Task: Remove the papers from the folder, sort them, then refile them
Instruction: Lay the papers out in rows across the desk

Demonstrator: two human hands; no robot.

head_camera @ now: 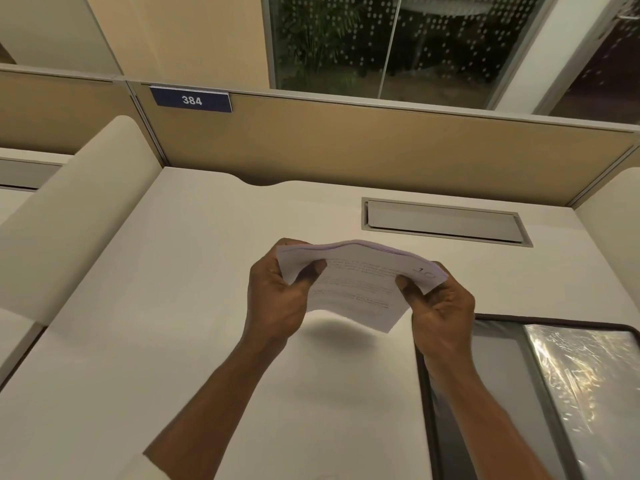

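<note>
Head cam: left hand (277, 299) and right hand (440, 317) each pinch an end of the papers (356, 285), bowing them up off the desk (207, 341), probably to square the stack. Open folder (519, 393) lies at right, just beside. Cable hatch (446, 221) sits behind, nothing blocking.

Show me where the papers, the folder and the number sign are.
papers (356, 285): head view, middle of the printed top sheet.
folder (500, 348): head view, grey inner panel near its top edge.
sign (191, 99): head view, on the number 384.
</note>
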